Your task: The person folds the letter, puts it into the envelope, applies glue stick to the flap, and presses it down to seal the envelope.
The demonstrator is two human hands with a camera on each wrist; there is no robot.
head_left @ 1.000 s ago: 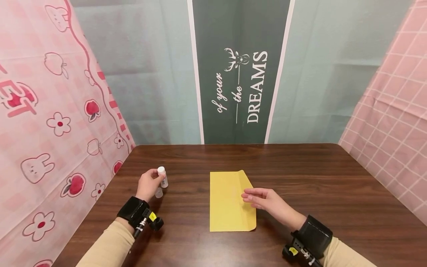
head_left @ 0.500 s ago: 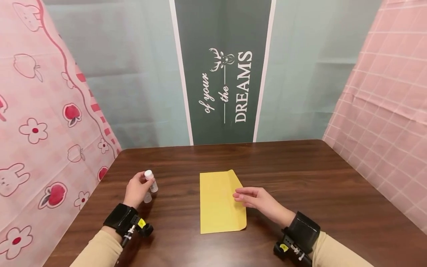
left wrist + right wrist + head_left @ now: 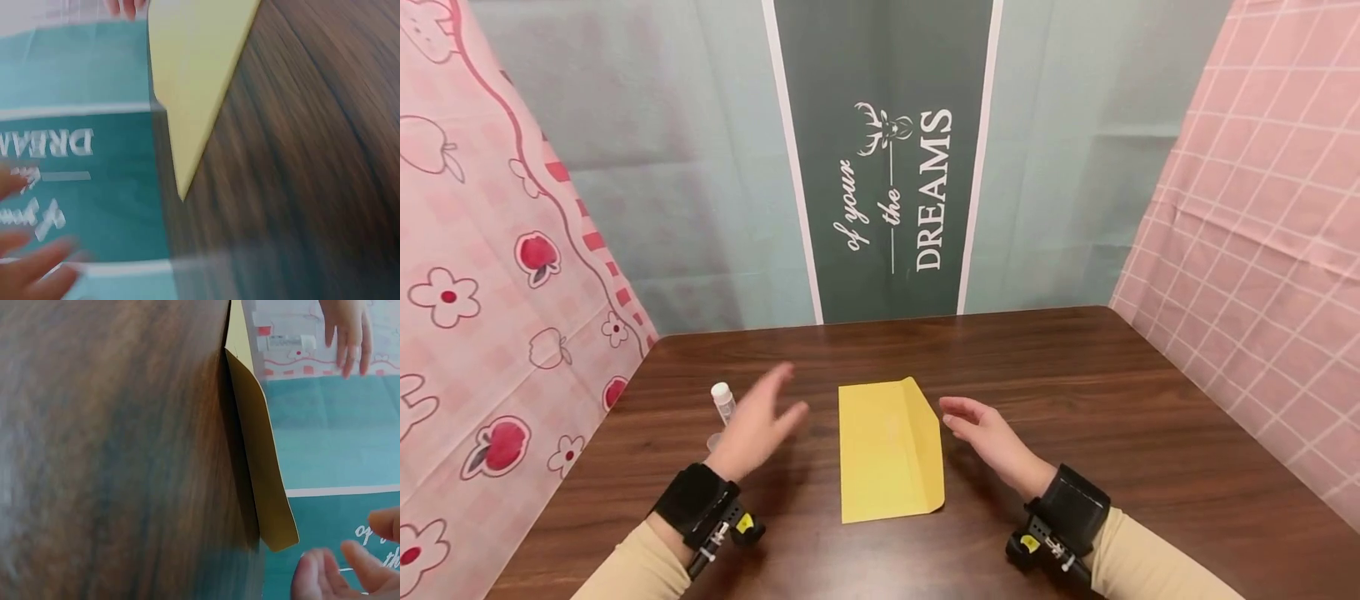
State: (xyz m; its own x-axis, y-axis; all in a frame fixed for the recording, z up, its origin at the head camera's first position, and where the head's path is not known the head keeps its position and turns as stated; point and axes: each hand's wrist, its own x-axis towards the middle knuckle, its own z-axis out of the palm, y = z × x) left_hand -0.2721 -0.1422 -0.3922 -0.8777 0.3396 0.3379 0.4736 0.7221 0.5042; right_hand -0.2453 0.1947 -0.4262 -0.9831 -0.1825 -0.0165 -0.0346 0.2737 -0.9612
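A yellow envelope (image 3: 874,454) lies in the middle of the table, its flap (image 3: 928,454) on the right side. The right wrist view shows the flap (image 3: 259,450) lifted at an angle from the tabletop. My left hand (image 3: 758,425), blurred, is in the air between the envelope and a white glue stick (image 3: 722,400), fingers spread and holding nothing. The glue stick stands upright behind that hand, its lower part hidden. Beside it a clear cap (image 3: 713,442) shows partly. Just right of the flap's edge is my right hand (image 3: 988,435), fingers loosely bent and without anything in them.
The dark wooden table (image 3: 1045,358) reaches back to a green curtain (image 3: 880,292) with white lettering. Pink printed cloth (image 3: 490,350) hangs at the left, pink checked cloth (image 3: 1247,250) at the right. Each wrist wears a black camera band (image 3: 696,504).
My left hand has let go of the glue stick and moved right towards the envelope. My right hand has drawn back from over the flap to beside its edge. The head view has shifted.
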